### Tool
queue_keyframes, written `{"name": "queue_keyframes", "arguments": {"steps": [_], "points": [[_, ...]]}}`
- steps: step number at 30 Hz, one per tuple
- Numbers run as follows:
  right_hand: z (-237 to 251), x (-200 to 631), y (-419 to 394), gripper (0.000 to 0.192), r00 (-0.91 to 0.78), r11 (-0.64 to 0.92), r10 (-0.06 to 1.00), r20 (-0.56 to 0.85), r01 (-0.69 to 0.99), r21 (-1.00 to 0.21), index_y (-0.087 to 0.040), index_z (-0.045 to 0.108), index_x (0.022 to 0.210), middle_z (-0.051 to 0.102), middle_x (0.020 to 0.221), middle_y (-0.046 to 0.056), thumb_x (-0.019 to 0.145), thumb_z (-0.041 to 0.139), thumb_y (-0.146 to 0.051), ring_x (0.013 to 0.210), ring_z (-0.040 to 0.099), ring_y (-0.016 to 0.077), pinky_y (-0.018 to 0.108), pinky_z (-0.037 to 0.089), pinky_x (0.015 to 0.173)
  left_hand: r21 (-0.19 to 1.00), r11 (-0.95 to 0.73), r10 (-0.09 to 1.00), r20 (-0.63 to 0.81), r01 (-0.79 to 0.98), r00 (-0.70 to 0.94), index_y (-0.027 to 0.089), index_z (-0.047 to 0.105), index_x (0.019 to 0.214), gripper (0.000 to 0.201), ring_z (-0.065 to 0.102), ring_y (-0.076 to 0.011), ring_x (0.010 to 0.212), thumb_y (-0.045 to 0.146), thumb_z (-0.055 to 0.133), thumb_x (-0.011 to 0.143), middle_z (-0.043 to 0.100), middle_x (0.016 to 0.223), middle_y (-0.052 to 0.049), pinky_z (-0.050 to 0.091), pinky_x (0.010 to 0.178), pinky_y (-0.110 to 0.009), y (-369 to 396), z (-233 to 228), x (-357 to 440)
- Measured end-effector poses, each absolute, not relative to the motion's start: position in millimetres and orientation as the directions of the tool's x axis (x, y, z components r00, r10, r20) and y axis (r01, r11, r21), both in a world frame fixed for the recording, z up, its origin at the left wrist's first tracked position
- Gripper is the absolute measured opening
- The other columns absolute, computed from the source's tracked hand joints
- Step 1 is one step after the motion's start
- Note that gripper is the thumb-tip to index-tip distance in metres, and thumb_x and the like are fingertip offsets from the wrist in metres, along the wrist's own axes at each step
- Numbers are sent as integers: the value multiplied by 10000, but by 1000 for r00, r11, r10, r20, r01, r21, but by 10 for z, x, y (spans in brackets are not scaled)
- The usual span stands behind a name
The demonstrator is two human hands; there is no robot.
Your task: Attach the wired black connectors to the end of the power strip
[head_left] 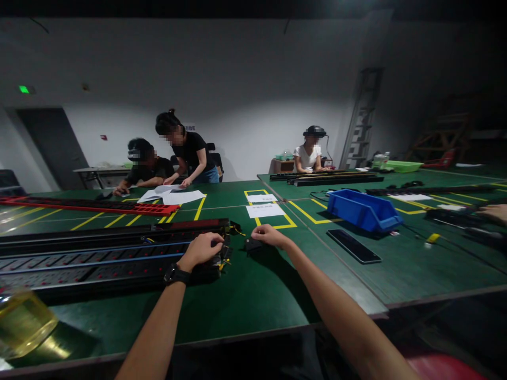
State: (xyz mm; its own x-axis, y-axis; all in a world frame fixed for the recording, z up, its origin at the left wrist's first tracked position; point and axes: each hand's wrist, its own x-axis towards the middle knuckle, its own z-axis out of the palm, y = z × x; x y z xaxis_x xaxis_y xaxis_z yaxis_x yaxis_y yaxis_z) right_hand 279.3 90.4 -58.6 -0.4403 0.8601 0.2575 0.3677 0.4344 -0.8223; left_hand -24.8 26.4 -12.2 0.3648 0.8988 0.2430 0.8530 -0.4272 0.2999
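Left hand (203, 249), fingers curled, rests at the right end of black rails (106, 270) lying roughly parallel to the table's (222, 316) near edge. Right hand (269, 236) touches a small black part (252, 246) just beyond; neither grip confirmable.

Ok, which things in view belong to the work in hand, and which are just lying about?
Likely in use:
- long black rails, at the left hand
- small black part, at the right hand

Apparently lying about:
- phone
- yellow-tinted container

Unclear: blue bin
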Motion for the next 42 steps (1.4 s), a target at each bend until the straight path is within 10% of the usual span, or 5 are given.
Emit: {"name": "queue_keyframes", "arguments": {"steps": [14, 23, 42], "points": [[-574, 2798, 867, 229, -242, 352, 927, 285, 825, -443, -152, 802, 882, 769, 931, 124, 979, 629, -266, 856, 685, 216, 277, 430, 741, 261, -369, 924, 203, 892, 323, 305, 793, 1093, 345, 728, -255, 1066, 423, 509, 936, 795, 1158, -17, 525, 909, -321, 238, -98, -219], [-363, 2031, 320, 496, -540, 706, 699, 469, 624, -334, -245, 536, 1499, 650, 1273, 112, 1047, 545, -452, 1147, 623, 230, 329, 460, 980, 234, -292, 949, 191, 927, 250, 308, 786, 1065, 305, 736, -285, 1051, 368, 533, 907, 800, 1121, -49, 533, 869, -336, 168, -64, -151], [-395, 1931, 234, 294, -426, 615, 775, 466, 676, -406, -212, 606, 849, 666, 783, 28, 993, 576, -466, 728, 586, 175, 269, 345, 656, 300, -225, 966, 194, 927, 172, 301, 780, 981, 219, 741, -256, 975, 385, 598, 890, 808, 1019, -34, 518, 807, -300, 174, -93, -125]]}}
